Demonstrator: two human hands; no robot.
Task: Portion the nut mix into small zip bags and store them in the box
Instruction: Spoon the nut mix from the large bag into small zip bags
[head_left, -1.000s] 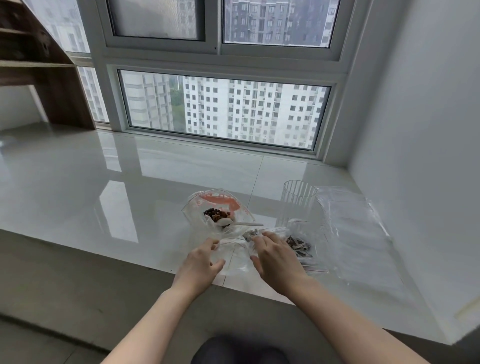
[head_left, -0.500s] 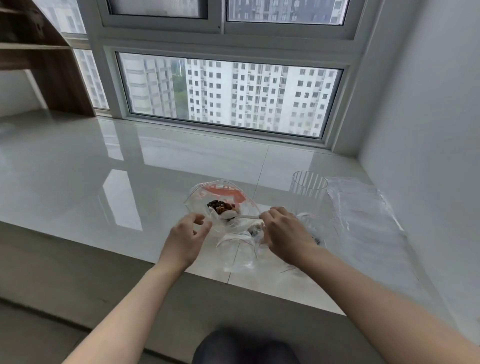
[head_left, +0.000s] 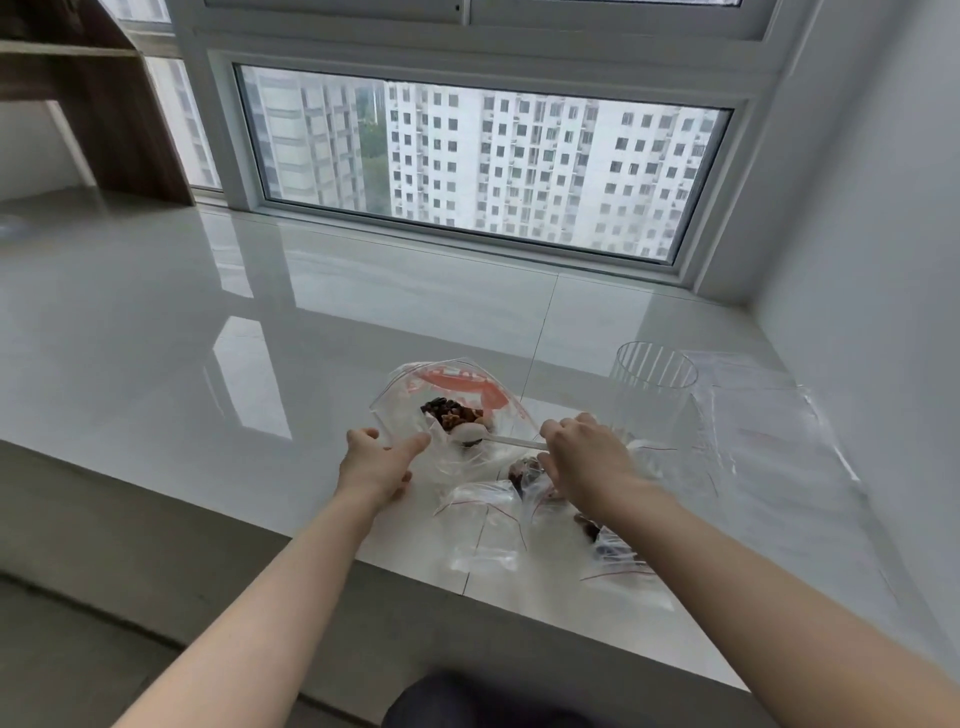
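Observation:
A large clear bag with red print (head_left: 457, 387) stands open on the white sill, with dark nut mix (head_left: 451, 414) inside. My left hand (head_left: 376, 462) grips the bag's near left edge. My right hand (head_left: 584, 457) holds the handle of a white spoon (head_left: 496, 439), whose bowl rests in the bag just below the nuts. A small empty zip bag (head_left: 485, 525) lies flat in front of the big bag. Small zip bags with nuts (head_left: 597, 535) lie partly under my right forearm.
A clear ribbed plastic box (head_left: 652, 395) stands upright to the right of the big bag. A heap of flat clear bags (head_left: 769, 447) lies by the right wall. The sill's front edge (head_left: 260, 525) drops off just below my wrists.
Both hands have let the small zip bag lie and moved forward. The left now holds the big bag's edge, and the right has taken the spoon handle.

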